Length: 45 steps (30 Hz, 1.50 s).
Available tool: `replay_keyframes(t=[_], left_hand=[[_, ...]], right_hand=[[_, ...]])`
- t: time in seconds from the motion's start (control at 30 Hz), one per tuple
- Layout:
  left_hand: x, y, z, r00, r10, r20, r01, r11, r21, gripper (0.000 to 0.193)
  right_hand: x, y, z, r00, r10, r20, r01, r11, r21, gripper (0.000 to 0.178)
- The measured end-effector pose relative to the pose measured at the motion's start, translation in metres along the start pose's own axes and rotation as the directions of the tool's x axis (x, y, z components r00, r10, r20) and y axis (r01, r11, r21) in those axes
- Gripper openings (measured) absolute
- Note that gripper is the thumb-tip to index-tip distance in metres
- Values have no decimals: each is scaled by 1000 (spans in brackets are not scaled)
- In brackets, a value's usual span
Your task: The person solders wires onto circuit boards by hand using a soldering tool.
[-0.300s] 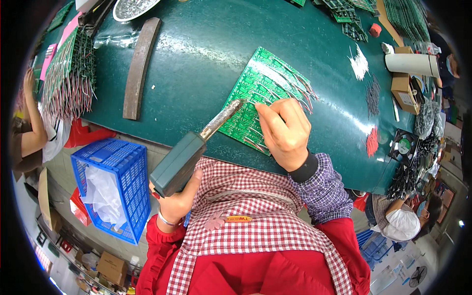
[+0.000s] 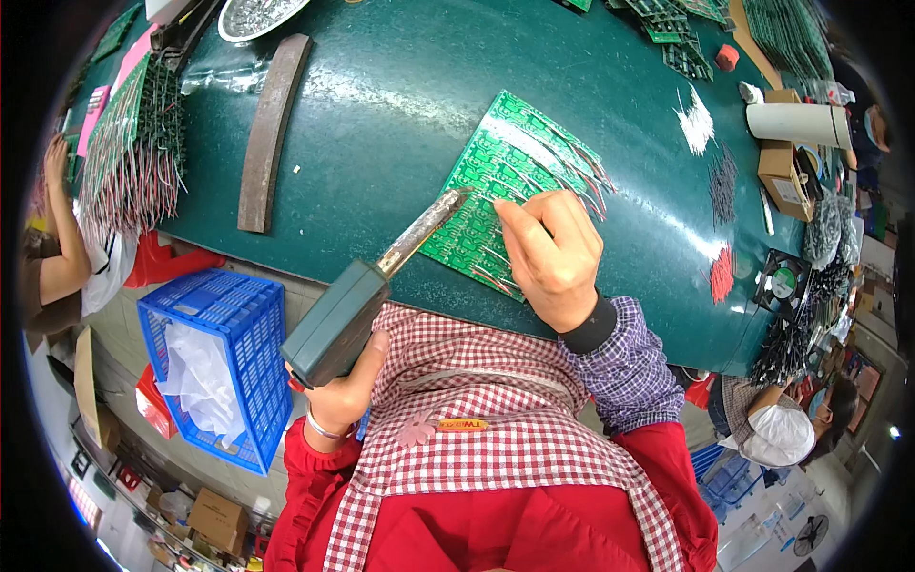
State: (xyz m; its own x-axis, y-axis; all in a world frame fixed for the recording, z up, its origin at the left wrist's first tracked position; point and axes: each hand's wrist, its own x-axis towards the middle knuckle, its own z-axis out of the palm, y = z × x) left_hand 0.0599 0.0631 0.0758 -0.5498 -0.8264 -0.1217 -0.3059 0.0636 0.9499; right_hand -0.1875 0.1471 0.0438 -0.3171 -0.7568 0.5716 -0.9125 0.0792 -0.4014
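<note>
Circuit board [image 2: 496, 157], bowl [image 2: 234, 36] of silvery bits [image 2: 262, 11], blue crate [image 2: 262, 362] holding white plastic [image 2: 200, 377]

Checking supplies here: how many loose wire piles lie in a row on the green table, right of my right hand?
3: the white pile farthest from you, the black pile in the middle, and the red pile nearest. Others may be hidden farther right.

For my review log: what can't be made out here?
All in the head view:
Left hand: grip partly hidden by the dark green, boxy tool handle.
What, if anything, the right hand pinches: too small, partly covered by that hand.
Whether the metal tip touches the green, rectangular circuit board: too small.
Round, silvery dish: cut off by the upper edge.
</note>
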Motion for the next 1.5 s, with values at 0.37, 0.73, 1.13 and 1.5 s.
replay_keyframes(t=[0.37, 0.73, 1.13, 1.5], left_hand=[[5, 9, 6, 999, 6, -42, -7, 1000, -19, 21], [0, 5, 2, 996, -5, -91, 1, 999, -45, 27], [-8, 5, -3, 996, -47, -72, 46, 999, -23, 20], [-7, 2, -4, 999, 25, -21, -23, 997, 77, 18]], right_hand=[[0, -2, -2, 1000, 9, 7, -9, 1000, -6, 24], [2, -19, -23, 995, 102, -6, -102, 995, 16, 26], [-5, -16, 4, 998, 57, 7, -57, 997, 59, 22], [-5, -16, 5, 999, 33, 13, -33, 998, 45, 21]])
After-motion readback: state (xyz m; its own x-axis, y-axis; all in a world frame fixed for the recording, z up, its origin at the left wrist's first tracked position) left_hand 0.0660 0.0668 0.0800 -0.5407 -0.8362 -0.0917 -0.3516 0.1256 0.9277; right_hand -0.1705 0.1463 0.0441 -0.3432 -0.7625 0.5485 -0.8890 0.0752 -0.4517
